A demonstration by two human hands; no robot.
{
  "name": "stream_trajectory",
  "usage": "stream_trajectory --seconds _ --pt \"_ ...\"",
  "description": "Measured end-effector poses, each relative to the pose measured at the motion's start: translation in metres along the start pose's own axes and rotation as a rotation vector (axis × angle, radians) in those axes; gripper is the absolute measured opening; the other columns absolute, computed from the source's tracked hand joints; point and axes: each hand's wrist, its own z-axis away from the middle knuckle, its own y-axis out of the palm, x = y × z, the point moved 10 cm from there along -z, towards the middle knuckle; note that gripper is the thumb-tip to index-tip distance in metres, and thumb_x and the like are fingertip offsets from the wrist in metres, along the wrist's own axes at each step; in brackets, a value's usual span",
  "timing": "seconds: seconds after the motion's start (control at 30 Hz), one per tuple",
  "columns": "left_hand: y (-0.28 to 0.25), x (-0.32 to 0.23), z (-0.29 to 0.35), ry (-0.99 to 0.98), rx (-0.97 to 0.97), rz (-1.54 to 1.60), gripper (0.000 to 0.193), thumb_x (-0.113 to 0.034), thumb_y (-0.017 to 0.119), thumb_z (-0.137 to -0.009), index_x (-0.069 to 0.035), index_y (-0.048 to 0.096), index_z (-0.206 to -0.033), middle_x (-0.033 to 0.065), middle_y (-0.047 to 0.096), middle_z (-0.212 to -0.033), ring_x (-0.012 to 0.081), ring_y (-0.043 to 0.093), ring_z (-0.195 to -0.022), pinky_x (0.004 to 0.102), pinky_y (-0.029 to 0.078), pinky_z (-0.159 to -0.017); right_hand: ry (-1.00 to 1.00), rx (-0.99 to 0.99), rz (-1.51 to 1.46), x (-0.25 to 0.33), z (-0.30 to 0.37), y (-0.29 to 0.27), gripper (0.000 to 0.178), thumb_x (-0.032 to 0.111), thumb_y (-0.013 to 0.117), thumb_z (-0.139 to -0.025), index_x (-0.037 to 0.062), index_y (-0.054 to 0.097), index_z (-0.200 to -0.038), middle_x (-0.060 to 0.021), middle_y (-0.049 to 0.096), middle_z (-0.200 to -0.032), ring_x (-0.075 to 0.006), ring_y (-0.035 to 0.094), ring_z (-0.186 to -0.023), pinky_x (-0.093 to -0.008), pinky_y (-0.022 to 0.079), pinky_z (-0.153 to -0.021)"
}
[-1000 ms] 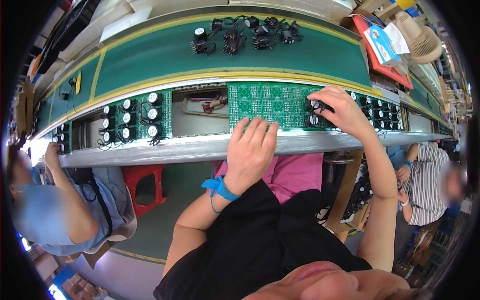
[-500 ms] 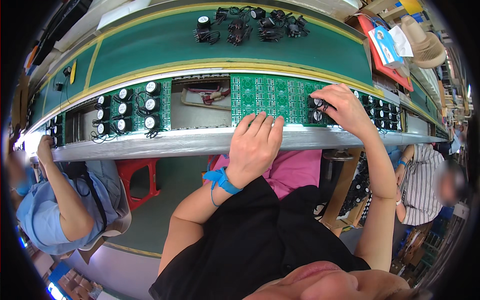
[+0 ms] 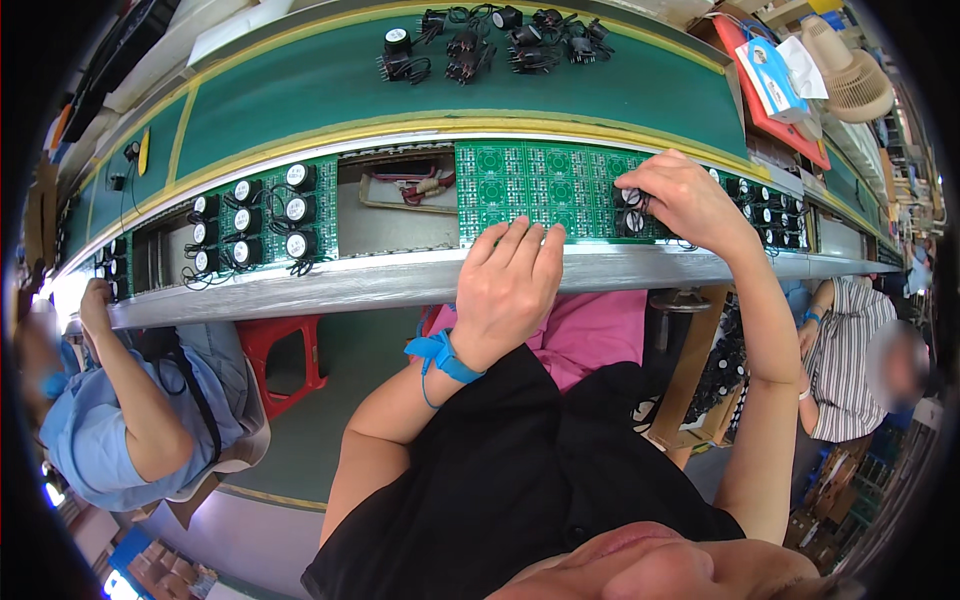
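Note:
A green circuit board panel [image 3: 520, 190] lies in the metal rail in front of me. My left hand [image 3: 515, 275] rests on the panel's near edge, fingers stretched out and holding nothing. At the panel's right part, my right hand [image 3: 690, 205] has thumb and fingers closed on a black buzzer with a white round top [image 3: 630, 197], its thin black wire looped beside the fingers. Just nearer to me, another buzzer [image 3: 633, 222] sits on the same panel. The underside of the gripped buzzer is hidden. A blue wrist strap [image 3: 445, 358] circles my left wrist.
Panels with buzzers [image 3: 295, 212] stand left along the rail, past a gap holding a tray [image 3: 408, 192]. Several loose buzzers [image 3: 468, 55] lie on the green bench [image 3: 300, 95]. At right are a tissue pack [image 3: 772, 80] and fan [image 3: 845, 75]. Co-workers sit on both sides.
The view has shifted slightly. My right hand stays at the same buzzer with its fingers a little differently placed; my left hand stays on the panel edge.

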Motion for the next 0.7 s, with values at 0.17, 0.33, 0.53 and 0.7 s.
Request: stream_trajectory --seconds 0.17,0.33,0.53,0.7 --pt "0.000 0.000 0.000 0.004 -0.005 0.016 0.028 -0.007 0.062 -0.077 -0.001 0.058 -0.103 0.0119 0.065 -0.090 0.0258 0.063 -0.089 0.0380 0.047 -0.082 -0.121 -0.003 0.061 0.006 0.002 0.001 0.039 -0.004 0.067 -0.060 0.0030 0.063 -0.097 -0.0095 0.065 -0.092 -0.0272 0.060 -0.092 -0.0362 0.049 -0.081" --pt "0.000 0.000 -0.001 0.002 -0.004 0.016 0.027 -0.006 0.063 -0.076 -0.002 0.058 -0.102 0.0113 0.066 -0.089 0.0246 0.064 -0.088 0.0375 0.048 -0.081 -0.138 -0.029 0.028 0.000 0.006 0.004 0.036 -0.006 0.064 -0.062 0.0031 0.062 -0.097 -0.0099 0.065 -0.093 -0.0273 0.061 -0.092 -0.0364 0.049 -0.082" --pt "-0.003 0.000 -0.005 -0.016 -0.004 -0.007 0.024 -0.002 0.066 -0.076 -0.004 0.061 -0.099 0.0084 0.068 -0.087 0.0225 0.066 -0.086 0.0353 0.049 -0.078 -0.194 0.044 0.220 0.013 -0.003 0.010 0.006 0.006 0.055 -0.075 0.0042 0.052 -0.080 -0.0097 0.058 -0.071 -0.0271 0.058 -0.078 -0.0370 0.046 -0.075" --pt "-0.002 -0.001 -0.006 -0.018 -0.005 -0.009 0.024 -0.002 0.066 -0.075 -0.004 0.061 -0.099 0.0084 0.067 -0.087 0.0227 0.066 -0.086 0.0347 0.049 -0.077 -0.221 0.068 0.160 0.007 -0.002 0.011 0.004 0.006 0.053 -0.076 0.0044 0.050 -0.077 -0.0095 0.058 -0.069 -0.0280 0.058 -0.078 -0.0378 0.045 -0.074"
